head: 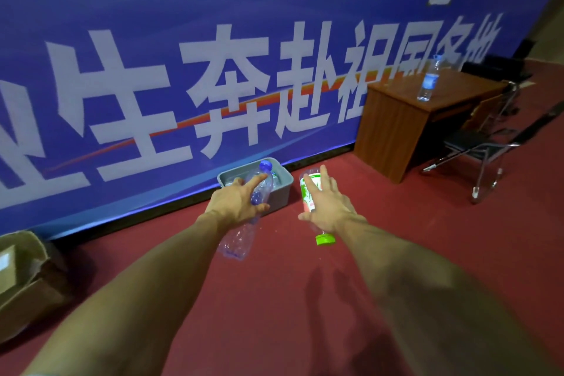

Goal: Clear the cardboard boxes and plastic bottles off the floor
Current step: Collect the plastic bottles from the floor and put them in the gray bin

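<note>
Currently both arms reach forward over the red floor, and each hand carries one plastic bottle. The left hand is closed around the middle of a clear bottle; its blue cap points away beyond the fingers, toward the grey bin, and its crumpled base hangs on the near side of the grip, off the floor. The right hand grasps a labelled bottle from above, with the fingers lying long over the label. Here the green cap sticks out on the near side of the palm, and the bottom points forward past the fingertips. The bin stands just ahead of the left grip, against the blue banner, with some bottles inside it, though I cannot tell how many. Far to the left of the left hand an open cardboard box lies on the floor. Well to the right of the right hand stands a wooden desk with another bottle upright on it, and a folding chair beside it.
</note>
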